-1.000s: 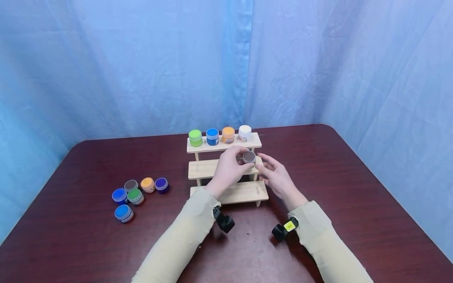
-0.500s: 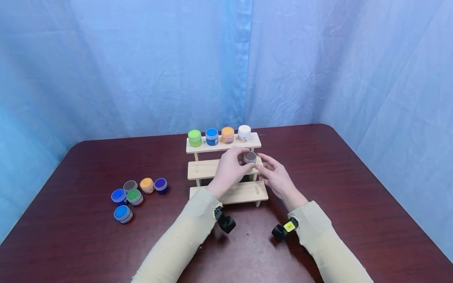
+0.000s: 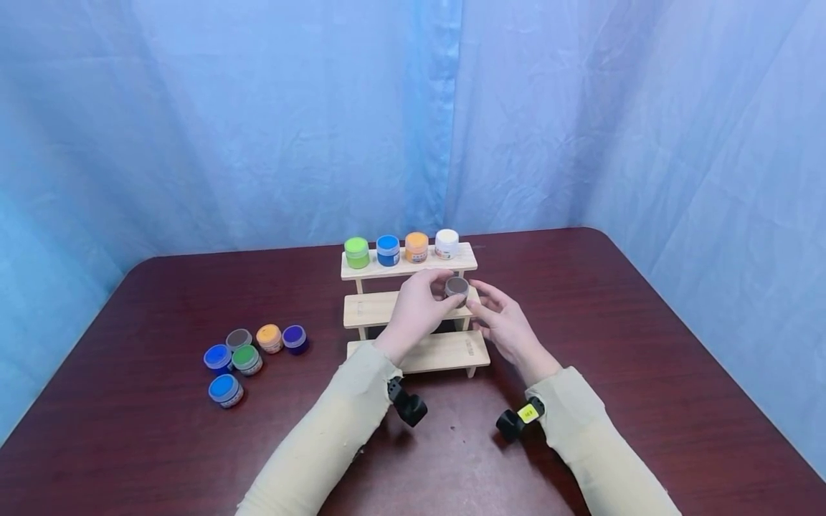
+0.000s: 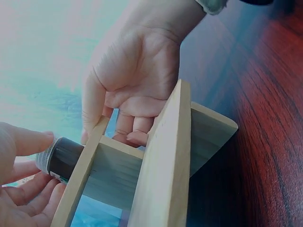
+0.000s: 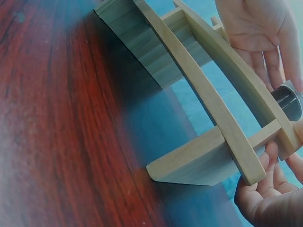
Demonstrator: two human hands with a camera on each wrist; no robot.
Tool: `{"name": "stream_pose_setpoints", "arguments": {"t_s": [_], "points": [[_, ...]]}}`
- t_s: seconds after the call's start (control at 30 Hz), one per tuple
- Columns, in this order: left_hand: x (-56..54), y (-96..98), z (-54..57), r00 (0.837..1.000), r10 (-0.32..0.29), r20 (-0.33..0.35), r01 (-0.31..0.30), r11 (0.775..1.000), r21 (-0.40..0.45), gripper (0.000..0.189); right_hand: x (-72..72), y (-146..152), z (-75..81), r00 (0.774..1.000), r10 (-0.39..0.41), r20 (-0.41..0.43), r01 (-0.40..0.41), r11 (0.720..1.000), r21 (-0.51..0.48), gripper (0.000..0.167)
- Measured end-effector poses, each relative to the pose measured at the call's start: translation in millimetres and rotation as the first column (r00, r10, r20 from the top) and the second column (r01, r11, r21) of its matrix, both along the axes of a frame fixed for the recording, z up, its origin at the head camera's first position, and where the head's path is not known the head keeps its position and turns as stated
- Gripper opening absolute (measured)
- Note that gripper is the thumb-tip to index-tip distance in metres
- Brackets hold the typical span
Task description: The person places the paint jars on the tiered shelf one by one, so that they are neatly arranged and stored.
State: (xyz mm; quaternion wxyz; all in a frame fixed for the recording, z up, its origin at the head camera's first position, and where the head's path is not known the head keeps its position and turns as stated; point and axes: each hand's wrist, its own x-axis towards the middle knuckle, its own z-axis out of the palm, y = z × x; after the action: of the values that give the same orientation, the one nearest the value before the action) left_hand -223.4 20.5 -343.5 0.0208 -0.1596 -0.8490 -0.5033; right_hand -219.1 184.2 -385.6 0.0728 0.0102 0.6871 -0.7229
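Observation:
A small paint jar (image 3: 457, 286) with a dark brown lid stands at the right end of the middle tier of a three-tier wooden display stand (image 3: 371, 308). My left hand (image 3: 418, 307) pinches this jar between thumb and fingers, as the left wrist view shows with the jar (image 4: 66, 158) upright on the board. At the same tier's right end, my right hand (image 3: 508, 328) grips the board, its fingers (image 5: 269, 175) curled below the edge and its thumb up near the jar. On the top tier sit light green (image 3: 356, 252), blue (image 3: 388, 249), orange (image 3: 416, 246) and white (image 3: 447, 244) jars.
Several more jars stand grouped on the dark red table (image 3: 613, 358) to the left, among them a green one (image 3: 247, 359), an orange one (image 3: 269, 337) and a purple one (image 3: 295, 339). Light blue curtains (image 3: 290, 122) hang behind the table.

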Motion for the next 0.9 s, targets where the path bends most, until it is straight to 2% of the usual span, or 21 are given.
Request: {"name": "stream_pose_setpoints", "arguments": {"t_s": [0.47, 0.63, 0.9], "points": [[12.0, -24.0, 5.5, 0.997, 0.017, 0.073, -0.022, 0.998, 0.066, 0.038, -1.4, -0.9, 0.9, 1.000, -0.019, 0.025, 0.019, 1.000, 0.022, 0.053], [19.2, -33.6, 1.8, 0.999, 0.012, 0.052, -0.017, 0.996, 0.092, 0.036, -1.9, -1.5, 1.9, 1.000, -0.018, 0.016, 0.018, 1.000, 0.019, 0.053], [29.5, -45.3, 1.8, 1.000, 0.020, 0.017, -0.022, 0.981, 0.191, 0.031, -1.0, -2.1, 2.7, 0.999, -0.026, 0.024, 0.025, 0.999, 0.035, 0.052]]}}
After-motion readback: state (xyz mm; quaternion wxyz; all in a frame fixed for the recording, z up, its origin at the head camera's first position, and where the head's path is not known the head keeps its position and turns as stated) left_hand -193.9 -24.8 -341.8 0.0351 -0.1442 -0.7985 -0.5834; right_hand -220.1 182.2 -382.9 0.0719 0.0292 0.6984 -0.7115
